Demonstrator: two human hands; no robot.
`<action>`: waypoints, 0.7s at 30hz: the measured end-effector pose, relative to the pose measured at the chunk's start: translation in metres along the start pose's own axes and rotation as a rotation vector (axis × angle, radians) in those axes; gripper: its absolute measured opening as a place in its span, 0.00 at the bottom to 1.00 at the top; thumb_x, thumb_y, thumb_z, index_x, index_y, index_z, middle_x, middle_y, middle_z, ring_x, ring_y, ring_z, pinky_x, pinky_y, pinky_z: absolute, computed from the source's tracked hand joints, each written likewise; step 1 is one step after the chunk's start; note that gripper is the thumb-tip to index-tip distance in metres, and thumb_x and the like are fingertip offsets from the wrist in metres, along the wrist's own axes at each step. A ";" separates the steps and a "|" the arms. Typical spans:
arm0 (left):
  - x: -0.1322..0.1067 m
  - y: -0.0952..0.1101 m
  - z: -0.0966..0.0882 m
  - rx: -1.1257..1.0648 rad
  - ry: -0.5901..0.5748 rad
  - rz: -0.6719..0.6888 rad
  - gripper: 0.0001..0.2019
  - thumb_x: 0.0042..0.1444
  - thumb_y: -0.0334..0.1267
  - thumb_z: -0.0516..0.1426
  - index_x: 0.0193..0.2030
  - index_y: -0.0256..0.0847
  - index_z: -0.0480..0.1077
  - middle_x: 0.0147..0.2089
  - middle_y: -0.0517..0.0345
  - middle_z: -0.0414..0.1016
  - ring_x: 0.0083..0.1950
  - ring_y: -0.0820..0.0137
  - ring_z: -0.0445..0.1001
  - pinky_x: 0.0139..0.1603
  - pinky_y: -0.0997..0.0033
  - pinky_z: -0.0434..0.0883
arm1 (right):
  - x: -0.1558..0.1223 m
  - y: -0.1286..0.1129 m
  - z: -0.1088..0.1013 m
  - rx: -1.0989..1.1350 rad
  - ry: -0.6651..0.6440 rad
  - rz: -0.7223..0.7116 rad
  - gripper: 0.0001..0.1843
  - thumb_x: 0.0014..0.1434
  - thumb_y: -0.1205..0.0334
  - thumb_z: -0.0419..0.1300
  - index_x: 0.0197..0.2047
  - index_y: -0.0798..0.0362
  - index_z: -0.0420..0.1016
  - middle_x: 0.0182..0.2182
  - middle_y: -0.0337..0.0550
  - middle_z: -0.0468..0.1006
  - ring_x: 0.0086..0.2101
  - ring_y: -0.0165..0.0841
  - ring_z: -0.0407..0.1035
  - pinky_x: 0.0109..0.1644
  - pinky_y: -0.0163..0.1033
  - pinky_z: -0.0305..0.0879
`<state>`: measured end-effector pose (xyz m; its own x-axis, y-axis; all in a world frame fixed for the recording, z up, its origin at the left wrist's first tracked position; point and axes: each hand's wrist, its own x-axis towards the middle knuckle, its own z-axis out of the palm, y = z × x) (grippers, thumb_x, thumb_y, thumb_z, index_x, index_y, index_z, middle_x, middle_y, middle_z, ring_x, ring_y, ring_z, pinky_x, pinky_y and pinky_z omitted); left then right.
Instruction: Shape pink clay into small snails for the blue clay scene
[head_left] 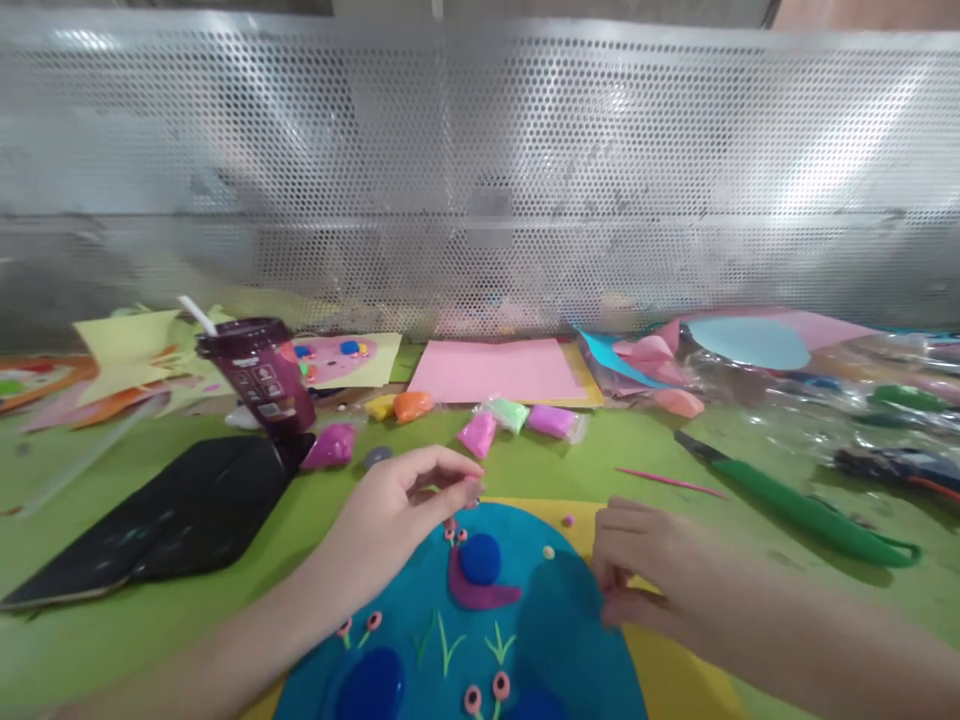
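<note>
Fingers point(454, 497) on my left hand point(394, 500) are pinched narrow, with what looks like a small pink bit point(472, 481) between their tips, above the top edge of the blue disc point(540, 650). My right hand point(652, 560) sits over the disc's right edge, its fingers curled inward; from here I can't tell whether they hold anything. Between my two hands, on the disc, lies the snail point(484, 597), with a magenta body, a round blue shell and pink eyes at the top. The disc rests on a yellow sheet point(682, 665) on the green desk point(574, 475). I see a pink bead point(569, 520) on the yellow and a pale bead point(549, 552) on the blue, both near my right hand. Beyond that hand lie a thin pink stick point(670, 482) and a green-handled tool point(795, 505).
</note>
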<state>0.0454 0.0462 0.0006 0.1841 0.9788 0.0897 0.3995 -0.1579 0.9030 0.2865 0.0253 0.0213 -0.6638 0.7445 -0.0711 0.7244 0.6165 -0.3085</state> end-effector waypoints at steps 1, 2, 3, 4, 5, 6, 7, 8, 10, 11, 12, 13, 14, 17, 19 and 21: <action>-0.001 0.001 0.001 0.001 0.003 -0.002 0.04 0.52 0.41 0.58 0.34 0.47 0.72 0.33 0.65 0.76 0.33 0.74 0.73 0.34 0.79 0.69 | 0.000 0.000 0.002 0.012 -0.011 -0.029 0.10 0.54 0.78 0.59 0.27 0.54 0.68 0.29 0.37 0.70 0.31 0.31 0.65 0.31 0.32 0.60; -0.002 0.003 0.002 0.004 0.005 -0.003 0.04 0.52 0.41 0.58 0.34 0.47 0.72 0.33 0.66 0.76 0.32 0.75 0.72 0.34 0.79 0.69 | 0.001 0.000 0.004 0.022 -0.019 -0.059 0.11 0.55 0.80 0.56 0.28 0.54 0.68 0.29 0.37 0.70 0.32 0.31 0.65 0.32 0.32 0.60; -0.003 0.004 0.002 0.008 0.007 -0.003 0.04 0.52 0.41 0.58 0.34 0.48 0.72 0.34 0.66 0.76 0.32 0.75 0.72 0.33 0.80 0.69 | 0.001 0.001 0.005 0.028 -0.023 -0.086 0.13 0.56 0.81 0.53 0.29 0.53 0.68 0.30 0.38 0.70 0.33 0.30 0.65 0.33 0.32 0.61; -0.004 0.005 0.002 0.014 0.012 -0.004 0.04 0.52 0.41 0.58 0.34 0.48 0.72 0.34 0.66 0.76 0.32 0.76 0.72 0.33 0.80 0.69 | 0.002 0.001 0.005 0.031 -0.024 -0.104 0.14 0.57 0.81 0.51 0.30 0.53 0.69 0.31 0.39 0.70 0.33 0.30 0.65 0.33 0.32 0.61; -0.004 0.006 0.001 0.021 0.017 -0.002 0.04 0.52 0.41 0.58 0.34 0.47 0.72 0.34 0.66 0.76 0.32 0.76 0.72 0.33 0.80 0.69 | 0.002 0.002 0.006 0.032 -0.024 -0.112 0.14 0.57 0.81 0.50 0.31 0.54 0.69 0.31 0.39 0.70 0.32 0.30 0.64 0.32 0.32 0.61; -0.003 0.007 0.000 0.029 0.023 0.004 0.04 0.52 0.40 0.58 0.34 0.47 0.72 0.33 0.65 0.76 0.32 0.75 0.71 0.33 0.79 0.69 | 0.002 0.003 0.006 0.034 -0.021 -0.119 0.14 0.57 0.81 0.50 0.32 0.54 0.69 0.31 0.40 0.70 0.32 0.31 0.64 0.33 0.33 0.61; -0.002 0.007 -0.002 0.036 0.036 0.014 0.04 0.52 0.40 0.57 0.34 0.46 0.72 0.33 0.65 0.75 0.31 0.75 0.71 0.32 0.79 0.69 | 0.002 0.004 0.007 0.037 -0.021 -0.127 0.13 0.57 0.80 0.50 0.33 0.54 0.69 0.31 0.41 0.70 0.32 0.31 0.65 0.33 0.33 0.62; -0.001 0.006 -0.005 0.040 0.056 0.027 0.04 0.52 0.40 0.57 0.34 0.45 0.72 0.32 0.64 0.75 0.29 0.75 0.71 0.30 0.78 0.69 | 0.002 0.004 0.007 0.039 -0.020 -0.135 0.13 0.57 0.80 0.49 0.34 0.54 0.69 0.32 0.42 0.71 0.33 0.32 0.65 0.34 0.34 0.62; 0.004 0.004 -0.010 0.039 0.099 0.056 0.06 0.52 0.41 0.56 0.34 0.43 0.70 0.30 0.62 0.74 0.27 0.74 0.70 0.28 0.76 0.69 | 0.002 0.006 0.009 0.041 -0.018 -0.147 0.14 0.57 0.79 0.48 0.36 0.54 0.69 0.33 0.43 0.71 0.33 0.33 0.65 0.35 0.35 0.63; 0.006 0.003 -0.013 0.036 0.120 0.070 0.07 0.53 0.42 0.55 0.34 0.42 0.69 0.30 0.61 0.73 0.27 0.73 0.70 0.28 0.74 0.69 | 0.002 0.006 0.009 0.044 -0.016 -0.151 0.14 0.57 0.79 0.47 0.36 0.54 0.70 0.33 0.44 0.71 0.33 0.33 0.65 0.35 0.35 0.63; 0.008 0.001 -0.017 0.035 0.138 0.079 0.07 0.53 0.42 0.54 0.35 0.41 0.67 0.31 0.60 0.73 0.28 0.72 0.71 0.28 0.73 0.70 | 0.002 0.007 0.010 0.051 -0.014 -0.151 0.15 0.56 0.79 0.47 0.35 0.54 0.70 0.33 0.45 0.71 0.34 0.34 0.65 0.35 0.36 0.63; 0.011 -0.001 -0.021 0.038 0.151 0.083 0.08 0.53 0.42 0.54 0.35 0.41 0.65 0.32 0.60 0.72 0.29 0.71 0.72 0.28 0.72 0.70 | 0.002 0.007 0.010 0.059 -0.008 -0.150 0.15 0.56 0.78 0.46 0.35 0.53 0.70 0.33 0.45 0.71 0.34 0.34 0.66 0.35 0.36 0.63; 0.013 -0.003 -0.027 0.049 0.164 0.083 0.07 0.53 0.41 0.52 0.36 0.40 0.64 0.32 0.59 0.72 0.30 0.71 0.72 0.28 0.72 0.70 | 0.001 0.008 0.009 0.067 0.001 -0.149 0.15 0.57 0.76 0.46 0.35 0.52 0.70 0.33 0.45 0.72 0.34 0.35 0.66 0.34 0.37 0.63; 0.019 -0.005 -0.055 0.113 0.244 0.074 0.05 0.54 0.35 0.47 0.37 0.40 0.61 0.25 0.64 0.65 0.23 0.75 0.66 0.24 0.74 0.65 | 0.001 0.009 0.006 0.105 0.040 -0.141 0.15 0.59 0.71 0.44 0.34 0.50 0.71 0.33 0.44 0.73 0.33 0.35 0.68 0.35 0.37 0.65; 0.020 -0.004 -0.084 0.189 0.344 0.071 0.08 0.54 0.29 0.42 0.32 0.40 0.60 0.21 0.66 0.55 0.21 0.77 0.59 0.21 0.77 0.59 | 0.001 0.012 0.003 0.134 0.092 -0.135 0.15 0.60 0.67 0.46 0.34 0.47 0.72 0.32 0.41 0.75 0.33 0.34 0.70 0.35 0.36 0.66; 0.019 -0.003 -0.116 0.310 0.464 0.046 0.11 0.57 0.29 0.39 0.30 0.40 0.58 0.21 0.67 0.49 0.20 0.78 0.56 0.21 0.77 0.57 | 0.000 0.015 0.004 0.147 0.173 -0.122 0.13 0.60 0.62 0.49 0.32 0.43 0.74 0.31 0.37 0.76 0.31 0.32 0.71 0.34 0.33 0.68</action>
<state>-0.0568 0.0805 0.0487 -0.1787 0.9138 0.3647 0.6589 -0.1641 0.7341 0.2967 0.0336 0.0126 -0.6941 0.7072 0.1343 0.5974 0.6700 -0.4408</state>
